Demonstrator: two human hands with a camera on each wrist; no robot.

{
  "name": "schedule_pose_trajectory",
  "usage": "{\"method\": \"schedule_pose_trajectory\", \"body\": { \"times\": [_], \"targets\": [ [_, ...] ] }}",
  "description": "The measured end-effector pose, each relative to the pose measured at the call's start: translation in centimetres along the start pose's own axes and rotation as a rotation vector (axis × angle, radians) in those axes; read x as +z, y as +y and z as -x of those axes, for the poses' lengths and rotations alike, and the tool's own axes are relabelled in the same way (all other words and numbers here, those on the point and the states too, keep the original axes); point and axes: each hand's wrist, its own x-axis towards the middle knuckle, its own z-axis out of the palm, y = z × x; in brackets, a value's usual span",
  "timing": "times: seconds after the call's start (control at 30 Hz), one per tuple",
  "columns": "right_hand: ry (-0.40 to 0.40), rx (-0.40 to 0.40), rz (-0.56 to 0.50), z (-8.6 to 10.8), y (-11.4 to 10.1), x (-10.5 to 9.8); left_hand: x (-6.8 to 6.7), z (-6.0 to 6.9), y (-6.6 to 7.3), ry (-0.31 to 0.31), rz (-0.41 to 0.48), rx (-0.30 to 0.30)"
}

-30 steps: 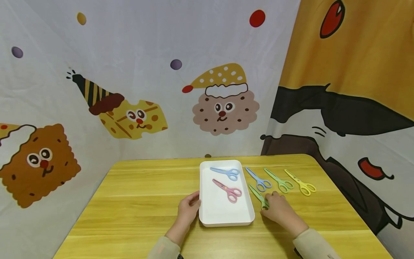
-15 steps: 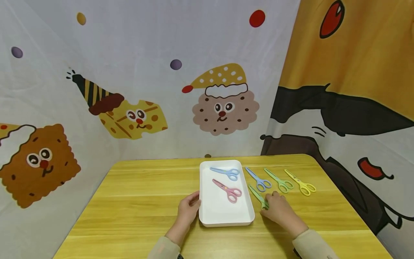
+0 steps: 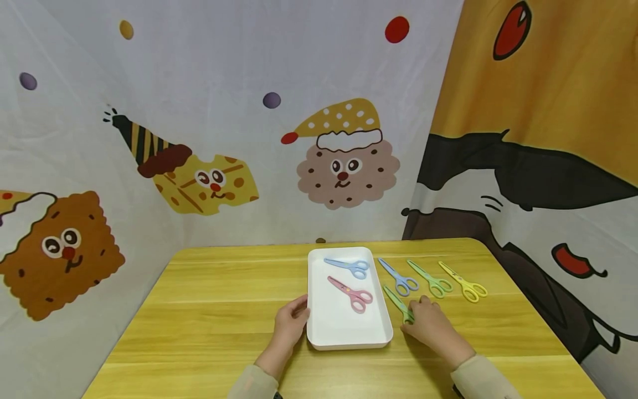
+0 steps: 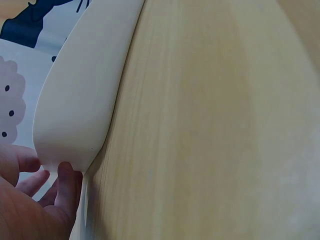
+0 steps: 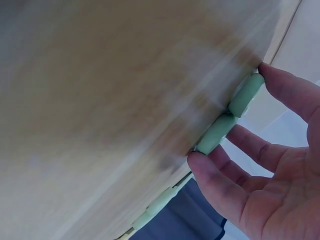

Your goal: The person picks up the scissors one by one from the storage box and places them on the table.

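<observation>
In the head view, a white tray (image 3: 344,332) holds light blue scissors (image 3: 358,269) and pink scissors (image 3: 360,299). My left hand (image 3: 289,327) touches its left wall from outside, fingers loosely bent; in the left wrist view the fingertips of that hand (image 4: 45,205) rest on the outer wall and edge of the tray (image 4: 82,90). Right of the tray, my right hand (image 3: 433,327) holds the handles of green scissors (image 3: 397,300) lying on the table. The right wrist view shows my right hand (image 5: 270,185) with thumb and fingers around the green handles (image 5: 217,132).
Behind my right hand on the wooden table (image 3: 214,310) lie blue scissors (image 3: 400,280), another green pair (image 3: 432,281) and yellow scissors (image 3: 463,282), side by side. A printed curtain (image 3: 224,66) hangs beyond the table's back edge.
</observation>
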Motion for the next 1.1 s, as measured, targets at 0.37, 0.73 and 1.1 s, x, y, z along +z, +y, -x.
{"method": "schedule_pose_trajectory", "body": {
  "times": [0.37, 0.73, 1.1],
  "targets": [
    [-0.025, 0.001, 0.011, -0.4, 0.3, -0.2, 0.0, 0.0, -0.1, -0.003, 0.012, 0.003],
    [0.099, -0.068, 0.03, -0.7, -0.7, -1.0, 0.1, 0.0, 0.1, -0.003, 0.005, 0.02],
    [0.233, -0.249, -0.042, -1.5, -2.1, -0.9, 0.0, 0.0, 0.0, 0.007, -0.012, 0.016]
  ]
}}
